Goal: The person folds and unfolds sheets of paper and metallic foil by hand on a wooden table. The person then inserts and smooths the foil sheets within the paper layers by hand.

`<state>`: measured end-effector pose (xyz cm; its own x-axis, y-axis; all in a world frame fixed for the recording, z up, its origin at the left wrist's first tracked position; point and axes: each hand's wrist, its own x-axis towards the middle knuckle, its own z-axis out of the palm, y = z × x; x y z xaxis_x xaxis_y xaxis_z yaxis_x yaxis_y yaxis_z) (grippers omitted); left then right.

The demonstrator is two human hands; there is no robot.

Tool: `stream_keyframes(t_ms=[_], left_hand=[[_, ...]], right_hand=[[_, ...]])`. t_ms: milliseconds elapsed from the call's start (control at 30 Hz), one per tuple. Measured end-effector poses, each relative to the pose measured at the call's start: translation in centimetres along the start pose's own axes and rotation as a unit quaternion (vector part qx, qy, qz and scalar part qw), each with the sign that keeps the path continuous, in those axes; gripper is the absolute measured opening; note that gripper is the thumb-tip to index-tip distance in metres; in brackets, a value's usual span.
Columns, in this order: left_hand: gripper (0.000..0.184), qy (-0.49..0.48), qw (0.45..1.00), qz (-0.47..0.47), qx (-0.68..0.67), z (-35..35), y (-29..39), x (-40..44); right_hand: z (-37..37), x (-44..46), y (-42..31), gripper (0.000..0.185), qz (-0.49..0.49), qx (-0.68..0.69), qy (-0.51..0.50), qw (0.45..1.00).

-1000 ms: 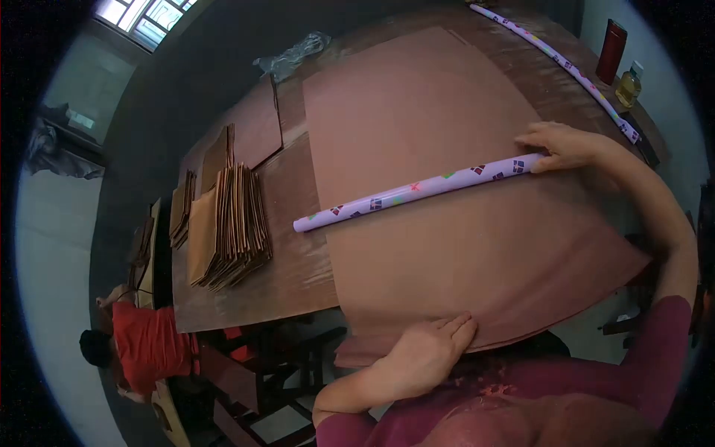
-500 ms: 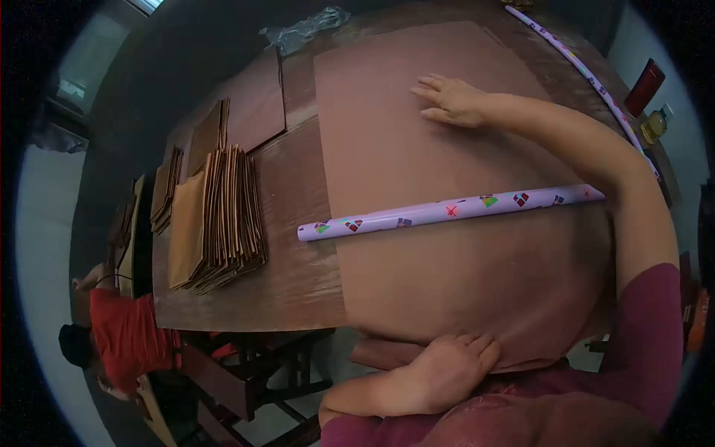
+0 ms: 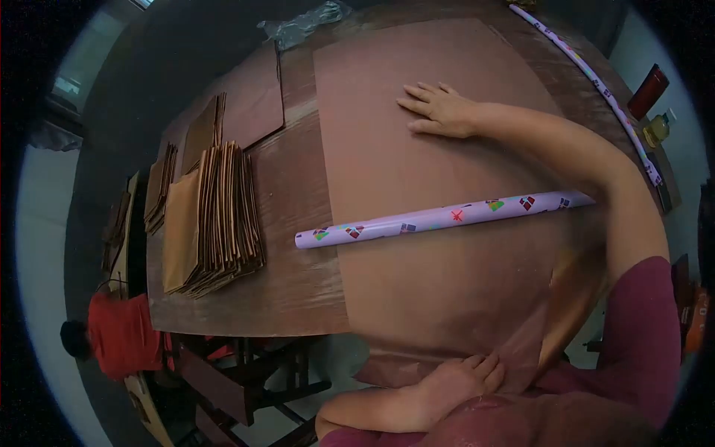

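Note:
A large brown sheet [image 3: 387, 141] lies over the table, its near edge hanging over the front. Across it rests a lilac patterned roll [image 3: 436, 217], its right end beside my right forearm. My right hand [image 3: 439, 112] lies flat on the sheet beyond the roll, fingers spread. At the near edge, my left hand [image 3: 463, 378] presses on the sheet against my body; its fingers lie flat and slightly apart. Near my right arm, the sheet's edge is bent, and a shinier tan layer [image 3: 573, 290] shows there.
Folded brown paper stacks [image 3: 216, 220] stand at the left of the wooden table [image 3: 290, 287]. Clear plastic [image 3: 305, 26] lies at the back. A second patterned roll [image 3: 596, 82], red container [image 3: 648, 93] and bottle [image 3: 657, 130] are right. A person in red [image 3: 126, 335] is at lower left.
My right hand has left the roll and moved forward onto the sheet. My left hand has drawn the near edge closer to my body. The sheet's right corner has folded inward.

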<state>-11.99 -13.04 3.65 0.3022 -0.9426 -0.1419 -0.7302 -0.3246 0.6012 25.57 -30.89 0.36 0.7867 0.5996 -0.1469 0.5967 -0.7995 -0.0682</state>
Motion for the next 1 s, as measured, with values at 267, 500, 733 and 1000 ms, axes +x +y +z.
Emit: stream_keyframes(t_ms=[267,500,733,1000], left_hand=[[0.054,0.042,0.999,-0.001,0.025,0.8,-0.3,0.4],[0.052,0.039,0.999,0.015,0.026,0.2,-0.5,0.6],[0.053,0.012,1.0,0.017,0.01,-0.2,-0.2,1.0],[0.054,0.028,0.999,0.024,-0.016,-0.4,-0.7,1.0]], right_hand=[[0.0,1.2,-1.8,0.075,-0.055,-0.018,0.002,0.998],[-1.0,1.8,-4.2,0.069,-0.061,0.007,0.073,0.995],[-0.3,4.5,-5.3,0.063,-0.154,0.006,-0.02,0.988],[-1.5,5.2,4.2,0.063,0.111,0.054,0.152,0.981]])
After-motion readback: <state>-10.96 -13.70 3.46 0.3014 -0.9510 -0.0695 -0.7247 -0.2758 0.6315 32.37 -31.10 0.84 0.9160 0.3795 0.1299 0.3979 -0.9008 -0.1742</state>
